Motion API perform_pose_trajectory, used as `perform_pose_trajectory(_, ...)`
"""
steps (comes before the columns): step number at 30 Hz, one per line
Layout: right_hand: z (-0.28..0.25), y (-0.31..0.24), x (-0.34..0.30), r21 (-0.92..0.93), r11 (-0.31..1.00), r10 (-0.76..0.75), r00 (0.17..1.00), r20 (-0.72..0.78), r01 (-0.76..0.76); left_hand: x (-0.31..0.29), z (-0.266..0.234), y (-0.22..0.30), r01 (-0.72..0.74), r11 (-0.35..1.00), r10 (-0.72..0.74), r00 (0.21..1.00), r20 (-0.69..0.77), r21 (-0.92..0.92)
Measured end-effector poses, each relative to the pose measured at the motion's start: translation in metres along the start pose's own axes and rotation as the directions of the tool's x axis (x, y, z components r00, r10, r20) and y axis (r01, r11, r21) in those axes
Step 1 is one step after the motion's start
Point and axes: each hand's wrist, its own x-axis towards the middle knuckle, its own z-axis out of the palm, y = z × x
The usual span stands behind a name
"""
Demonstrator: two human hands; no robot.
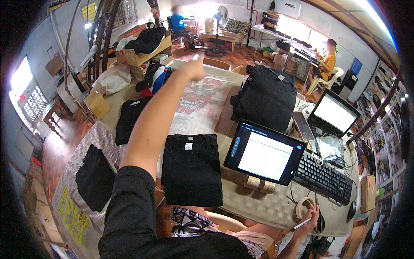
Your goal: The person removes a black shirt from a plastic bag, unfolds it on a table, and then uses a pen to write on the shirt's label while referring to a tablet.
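My left hand (pixel 195 70) is stretched far out over the back of the table, its fingers closed, a small whitish spot at their tips that I cannot make out. Below that arm lies a folded black T-shirt (pixel 192 172) with a white label at its collar. In my right hand (pixel 307 219), near the table's front right edge, is a slim white pen (pixel 302 224). Beside that hand are a roll of tape (pixel 304 208) and black-handled scissors (pixel 319 223). A tablet (pixel 266 152) with a lit page leans on a small stand (pixel 259 184).
A stack of black shirts (pixel 269 95) stands behind the tablet. To the right are a phone (pixel 303 126), laptop (pixel 334 113), keyboard (pixel 323 178) and mouse (pixel 352 209). More black clothes (pixel 95 178) lie left on plastic. Two people sit at tables further back.
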Motion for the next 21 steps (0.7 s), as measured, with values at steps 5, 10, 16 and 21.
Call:
perform_pose_trajectory(5, 0.0, 0.004, 0.0, 0.01, 1.0, -0.019, 1.0, 0.021, 0.018, 0.018, -0.081, 0.028, 0.148, 0.988, -0.15, 0.985, -0.086, -0.032)
perform_pose_trajectory(10, -0.001, -0.003, 0.0, 0.016, 0.999, -0.028, 1.0, 0.011, 0.028, -0.022, -0.014, 0.034, 0.068, 0.985, -0.056, 0.996, 0.076, -0.16)
perform_pose_trajectory(16, 0.004, 0.004, 0.001, 0.037, 0.998, -0.06, 0.998, 0.018, 0.059, -0.134, 0.197, 0.002, -0.018, 0.999, 0.012, 0.991, -0.135, -0.043)
perform_pose_trajectory(21, 0.002, 0.007, 0.001, 0.007, 0.998, -0.061, 0.998, -0.003, 0.061, -0.142, 0.182, 0.013, -0.045, 0.933, -0.004, 0.991, -0.136, -0.358)
